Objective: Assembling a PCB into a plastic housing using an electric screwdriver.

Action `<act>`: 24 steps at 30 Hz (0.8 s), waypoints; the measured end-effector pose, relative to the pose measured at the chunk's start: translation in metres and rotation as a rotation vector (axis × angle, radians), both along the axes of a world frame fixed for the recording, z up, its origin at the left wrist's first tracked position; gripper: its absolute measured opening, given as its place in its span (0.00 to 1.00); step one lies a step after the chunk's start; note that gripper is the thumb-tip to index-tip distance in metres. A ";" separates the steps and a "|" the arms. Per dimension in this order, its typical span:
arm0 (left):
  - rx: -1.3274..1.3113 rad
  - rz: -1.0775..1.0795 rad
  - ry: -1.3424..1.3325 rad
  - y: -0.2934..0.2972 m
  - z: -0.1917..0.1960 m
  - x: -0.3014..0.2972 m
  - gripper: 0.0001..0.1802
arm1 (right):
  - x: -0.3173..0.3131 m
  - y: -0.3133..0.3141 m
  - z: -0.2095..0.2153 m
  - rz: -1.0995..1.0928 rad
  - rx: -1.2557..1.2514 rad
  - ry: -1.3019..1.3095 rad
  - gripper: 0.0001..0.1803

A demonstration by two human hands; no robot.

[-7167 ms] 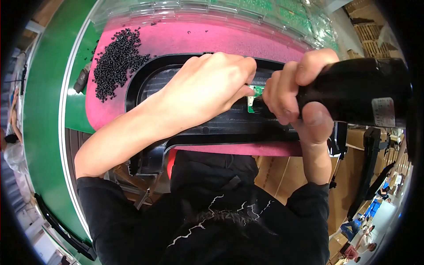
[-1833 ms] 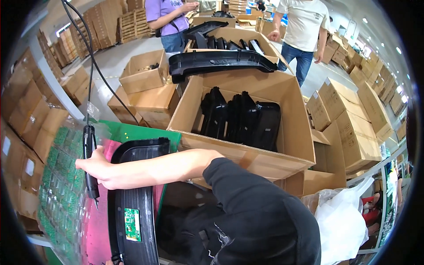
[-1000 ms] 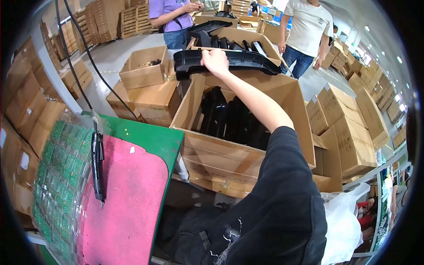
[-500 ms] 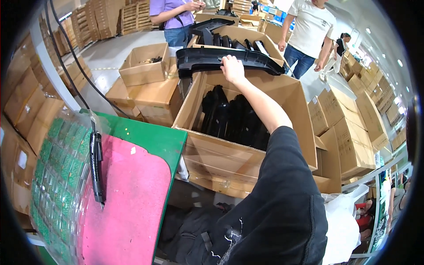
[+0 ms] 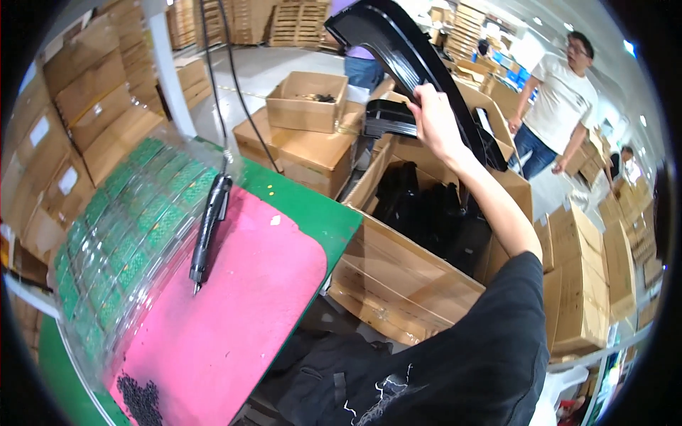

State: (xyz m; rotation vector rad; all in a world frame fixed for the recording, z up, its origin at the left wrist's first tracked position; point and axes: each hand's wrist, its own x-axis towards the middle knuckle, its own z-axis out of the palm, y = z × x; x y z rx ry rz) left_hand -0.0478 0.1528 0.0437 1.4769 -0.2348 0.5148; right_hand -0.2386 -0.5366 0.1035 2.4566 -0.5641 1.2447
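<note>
A green desk (image 5: 323,216) stands left of an open box (image 5: 408,273), one corner just beside it, while a co-worker (image 5: 565,92) in a white shirt and jeans stands beyond the box to the right. Spread over the desk, left of the box, is a pink mat (image 5: 263,305), with clear trays (image 5: 135,227) of green boards along the side away from the box. Above the box, a long black panel (image 5: 419,64) is tilted, with more black parts (image 5: 433,213) inside the box below. The panel's long axis slants from a raised end, over the box's far left side, down toward its far right corner; whether that lower end touches the rim is hard to tell from here. The right grip (image 5: 435,124), reaching across the box, is closed on the panel's near edge around mid-length, so the panel lies right at the fingers and runs out past them both ways. The right is the nearer; the left hand is outside the view. Left of the box, by the trays, is a corded black driver (image 5: 209,227) and, farther off on the mat, a heap of small black pieces (image 5: 142,401).
</note>
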 end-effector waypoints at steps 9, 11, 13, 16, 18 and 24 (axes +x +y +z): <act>0.275 -0.385 -0.167 -0.105 0.004 0.021 0.29 | 0.046 0.202 -0.019 0.820 -0.199 0.714 0.08; 0.537 -0.394 -0.156 -0.136 0.012 0.013 0.34 | 0.063 0.229 -0.044 1.049 -0.198 0.786 0.12; 1.002 -0.341 -0.308 -0.152 0.016 0.025 0.36 | 0.074 0.249 -0.065 1.171 -0.193 0.857 0.12; 1.086 -0.523 -0.164 -0.153 -0.007 0.056 0.24 | 0.100 0.271 -0.074 1.286 -0.169 0.935 0.10; 1.112 -0.586 -0.156 -0.147 -0.023 0.070 0.15 | 0.123 0.278 -0.073 1.343 -0.019 0.902 0.09; 1.073 -0.394 -0.253 -0.131 -0.042 0.069 0.11 | 0.274 0.267 -0.052 0.973 0.037 0.702 0.09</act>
